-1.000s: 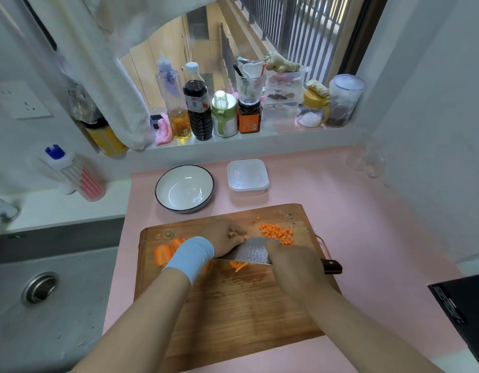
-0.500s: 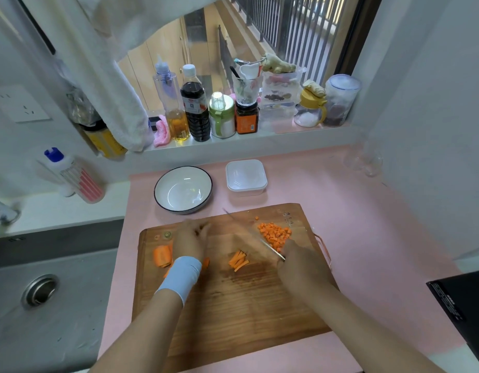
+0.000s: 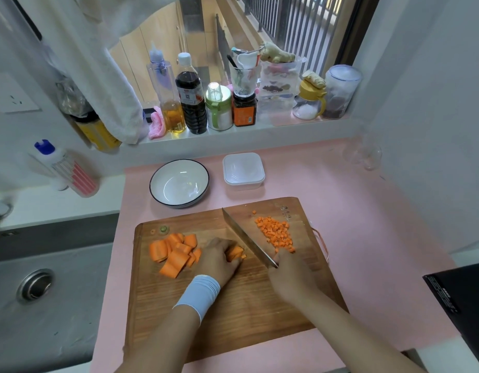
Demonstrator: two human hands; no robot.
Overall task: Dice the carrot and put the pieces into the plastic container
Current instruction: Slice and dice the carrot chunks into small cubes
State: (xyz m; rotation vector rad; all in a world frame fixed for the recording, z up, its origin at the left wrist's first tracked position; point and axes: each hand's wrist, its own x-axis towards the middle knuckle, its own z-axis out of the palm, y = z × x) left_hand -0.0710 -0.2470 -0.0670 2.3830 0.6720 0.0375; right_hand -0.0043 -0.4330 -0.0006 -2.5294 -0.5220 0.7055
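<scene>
While left hand [image 3: 219,256] holds carrot strips [image 3: 235,252], right hand [image 3: 290,275] grips the knife [image 3: 246,235].

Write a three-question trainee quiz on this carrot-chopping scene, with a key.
1. True or false: the plastic container already holds diced carrot.
2. The diced carrot pile lies: A) to the right of the knife; B) to its left; C) under it.
3. Fill in: the knife is gripped by the ____ hand, while the left hand steadies the carrot strips.
Key: 1 false; 2 A; 3 right hand.
</scene>
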